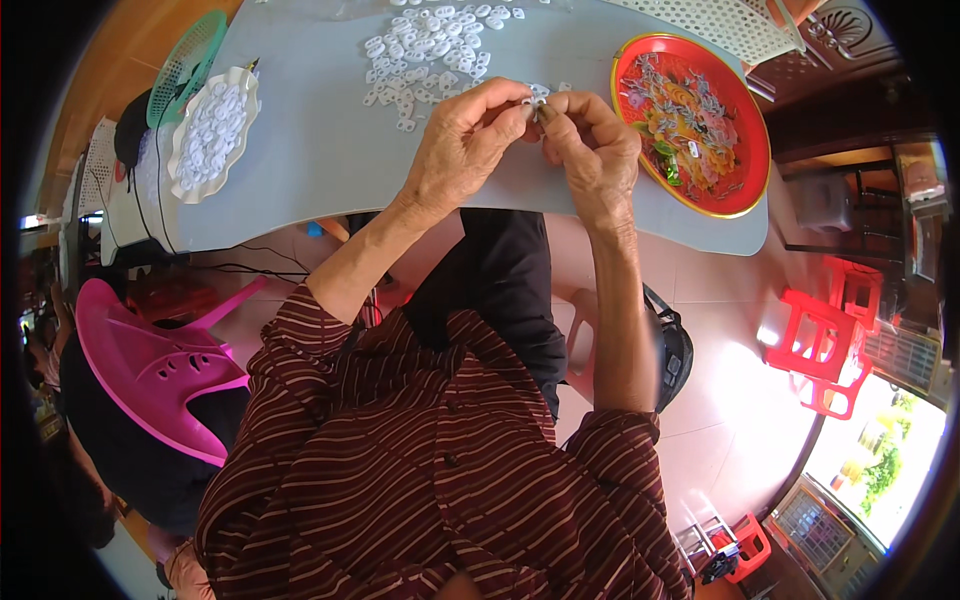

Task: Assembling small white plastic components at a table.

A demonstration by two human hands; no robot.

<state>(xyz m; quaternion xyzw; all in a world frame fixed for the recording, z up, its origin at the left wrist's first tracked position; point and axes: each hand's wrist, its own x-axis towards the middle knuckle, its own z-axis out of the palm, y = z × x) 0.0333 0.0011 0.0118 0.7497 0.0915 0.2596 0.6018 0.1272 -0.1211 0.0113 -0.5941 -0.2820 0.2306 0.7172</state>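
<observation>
Above the front part of the table, my left hand (465, 145) and my right hand (592, 150) meet fingertip to fingertip. Both are closed in a pinch on a small white plastic piece (536, 101), mostly covered by the fingers; its exact kind is too small to make out. Just beyond them, a loose pile of small white oval pieces with holes (430, 45) spreads over the grey table (310, 120). To the right of my right hand stands a round red tray (752, 140) with a flower pattern, holding many thin greyish pieces and one white piece.
At the left, a scalloped white dish (250, 105) holds more white pieces, with a green basket (187, 62) beside it. A white perforated basket (715, 25) stands at the far right, with part of another person's hand (795, 10). A pink chair (150, 360) and red stools (815, 340) stand around.
</observation>
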